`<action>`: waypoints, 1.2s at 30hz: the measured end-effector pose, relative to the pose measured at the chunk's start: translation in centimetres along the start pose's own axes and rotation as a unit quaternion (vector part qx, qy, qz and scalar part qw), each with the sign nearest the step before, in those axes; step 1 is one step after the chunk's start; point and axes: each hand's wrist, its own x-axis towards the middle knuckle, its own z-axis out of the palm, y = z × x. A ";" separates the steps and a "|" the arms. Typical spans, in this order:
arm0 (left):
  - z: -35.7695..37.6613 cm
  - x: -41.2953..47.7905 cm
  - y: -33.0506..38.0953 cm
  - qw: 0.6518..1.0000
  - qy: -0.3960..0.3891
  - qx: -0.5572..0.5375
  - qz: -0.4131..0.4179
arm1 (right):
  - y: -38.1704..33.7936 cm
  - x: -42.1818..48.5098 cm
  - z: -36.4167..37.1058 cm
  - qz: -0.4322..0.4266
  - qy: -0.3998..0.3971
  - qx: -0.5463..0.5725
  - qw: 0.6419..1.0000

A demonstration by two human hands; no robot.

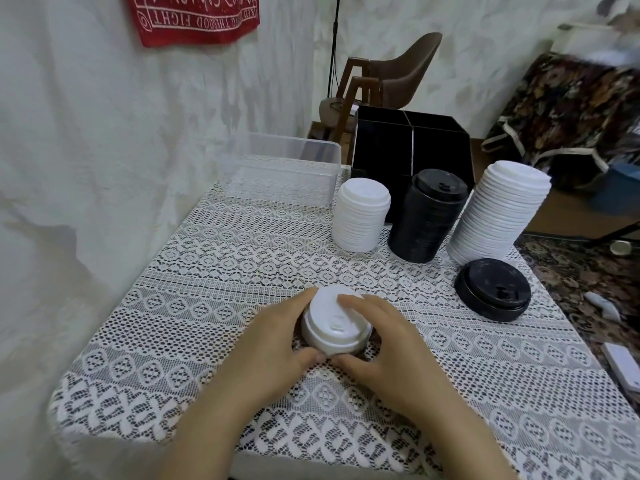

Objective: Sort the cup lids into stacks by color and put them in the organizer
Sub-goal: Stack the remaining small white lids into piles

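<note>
Head view, and both hands are on one thing: a short stack of white plastic cup lids (pixel 330 323) sitting on the counter (pixel 207 271), which is covered with a white lace cloth. The left hand (pixel 273 344) curls round the stack's left side, and the right hand (pixel 384 344) cups the right side with fingertips resting on the top lid. The two thumbs nearly meet at the near edge of the base. So the hands are together, clamped on that stack.

Beyond the hands, at the far end of the counter, three stacks stand in a row: a shorter stack of white lids (pixel 360 216), a stack of black lids (pixel 427 216) and a tall leaning stack of white lids (pixel 498 213). Forward and to the right of the right hand lies a low pile of black lids (pixel 491 289), just in front of the tall white stack.

Behind the row stands the black divided organizer (pixel 412 140). Far ahead of the left hand sits a clear plastic bin (pixel 284 171).

On the wall up left hangs a red cloth (pixel 194 15) with white lettering, upside down; "FIGHT" can be read, the rest is too blurred. A brown chair (pixel 408 71) stands behind the organizer.
</note>
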 end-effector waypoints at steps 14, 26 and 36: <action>-1.0 5.3 2.8 0.983 0.095 -0.157 0.010 | -0.1 4.4 -4.0 -0.019 0.120 0.088 0.989; -4.1 14.3 4.9 0.976 0.096 -0.176 0.083 | -1.1 12.2 -7.3 -0.024 0.177 0.075 0.981; -3.1 18.0 4.3 0.981 0.089 -0.157 0.074 | 0.5 15.0 -6.4 -0.013 0.142 0.062 0.988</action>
